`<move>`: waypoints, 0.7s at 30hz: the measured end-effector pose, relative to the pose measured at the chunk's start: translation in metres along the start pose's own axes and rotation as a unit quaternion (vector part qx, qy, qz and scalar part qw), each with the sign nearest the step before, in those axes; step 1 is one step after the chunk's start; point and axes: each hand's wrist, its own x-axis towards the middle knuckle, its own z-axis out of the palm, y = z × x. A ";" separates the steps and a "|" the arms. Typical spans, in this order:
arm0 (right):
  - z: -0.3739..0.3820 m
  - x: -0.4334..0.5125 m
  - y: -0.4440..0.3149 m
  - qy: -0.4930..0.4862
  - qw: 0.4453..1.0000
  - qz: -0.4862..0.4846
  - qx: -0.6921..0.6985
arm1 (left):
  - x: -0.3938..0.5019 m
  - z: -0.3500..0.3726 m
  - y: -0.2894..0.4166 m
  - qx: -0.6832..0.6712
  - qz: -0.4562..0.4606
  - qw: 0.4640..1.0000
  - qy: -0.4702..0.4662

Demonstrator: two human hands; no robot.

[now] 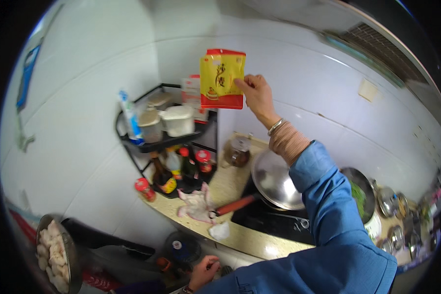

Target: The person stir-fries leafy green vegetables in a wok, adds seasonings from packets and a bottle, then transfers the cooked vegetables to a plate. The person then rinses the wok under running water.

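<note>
My right hand (pixel 258 93) pinches the right edge of a yellow and red food packet (pixel 222 81), held up in front of the corner shelf and the tiled wall. The packet bears writing and a small picture, and a red edge shows above its yellow front. Low in the view, my left hand (pixel 205 272) hangs before the counter front with its fingers loosely curled. No object shows in it, though its palm is hidden. Below my right forearm, a wok with a domed steel lid (pixel 275 180) and a red-brown handle (pixel 239 204) sits on the black cooktop (pixel 272 224).
A black corner shelf (pixel 169 143) holds a white container (pixel 178 121), jars and sauce bottles (pixel 189 165). On the counter lie a crumpled cloth (pixel 196 202) and a glass pitcher (pixel 239 150). A pan of greens (pixel 358 198) stands right; a bowl of pale pieces (pixel 53 253) is lower left.
</note>
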 end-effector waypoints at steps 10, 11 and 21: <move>-0.354 -0.091 0.027 -0.010 0.969 0.221 -0.114 | 0.034 0.076 0.050 0.007 0.053 0.988 -0.146; -0.385 -0.106 0.029 0.008 0.971 0.212 -0.109 | 0.037 0.086 0.055 0.009 0.044 0.986 -0.162; -0.582 -0.244 0.060 -0.070 0.805 0.253 -0.532 | 0.038 0.166 0.095 0.023 0.040 0.970 -0.239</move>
